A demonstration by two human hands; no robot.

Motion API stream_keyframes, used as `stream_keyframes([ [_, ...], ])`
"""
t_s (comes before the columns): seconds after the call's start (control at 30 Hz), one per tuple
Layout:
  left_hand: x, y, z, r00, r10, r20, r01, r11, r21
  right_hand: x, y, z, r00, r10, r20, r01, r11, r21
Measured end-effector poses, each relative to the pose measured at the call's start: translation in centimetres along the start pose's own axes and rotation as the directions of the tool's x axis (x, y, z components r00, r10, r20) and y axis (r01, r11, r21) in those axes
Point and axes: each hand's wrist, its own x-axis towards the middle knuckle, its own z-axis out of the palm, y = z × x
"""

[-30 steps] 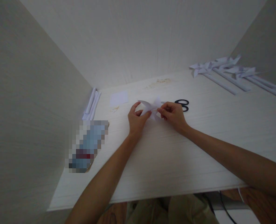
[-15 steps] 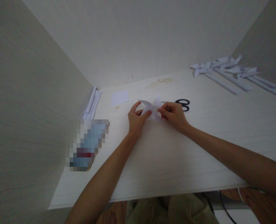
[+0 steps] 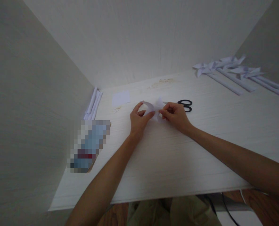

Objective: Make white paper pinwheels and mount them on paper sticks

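A white folded paper pinwheel (image 3: 154,108) is held just above the white table (image 3: 167,157), a little beyond its middle. My left hand (image 3: 138,121) pinches its left side between thumb and fingers. My right hand (image 3: 176,116) pinches its right side, fingers curled in toward the centre of the paper. Black-handled scissors (image 3: 186,105) lie flat right behind my right hand.
A small white paper square (image 3: 121,98) lies behind my left hand. Several rolled paper sticks (image 3: 93,103) rest along the left wall. Several finished pinwheels on sticks (image 3: 226,70) lie at the far right. A blurred-out object (image 3: 89,146) sits at the left.
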Motion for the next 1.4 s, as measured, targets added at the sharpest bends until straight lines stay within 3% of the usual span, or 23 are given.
stream_keyframes([
  [0.27, -0.18, 0.11, 0.19, 1.000, 0.000, 0.018, 0.000, 1.000, -0.003, -0.10, -0.28, -0.03, 0.999, -0.020, 0.050, 0.026, 0.993, -0.117],
  [0.7, -0.25, 0.00, -0.09, 0.999, 0.004, 0.050, -0.002, 0.999, -0.043, -0.11, -0.11, 0.14, 0.999, 0.041, -0.001, -0.041, 0.999, -0.032],
  [0.87, -0.23, 0.02, 0.07, 1.000, 0.019, 0.004, -0.019, 1.000, -0.011, -0.05, 0.01, 0.10, 0.999, 0.033, -0.012, -0.033, 0.999, -0.026],
  [1.17, -0.31, -0.02, 0.01, 0.998, 0.052, 0.022, -0.054, 0.997, 0.060, -0.13, 0.38, -0.01, 0.993, -0.061, -0.100, 0.059, 0.998, -0.022],
  [1.4, -0.36, 0.05, 0.03, 0.997, 0.044, 0.071, -0.046, 0.999, 0.022, 0.13, 0.41, -0.01, 0.994, 0.023, -0.109, -0.016, 0.998, 0.067],
])
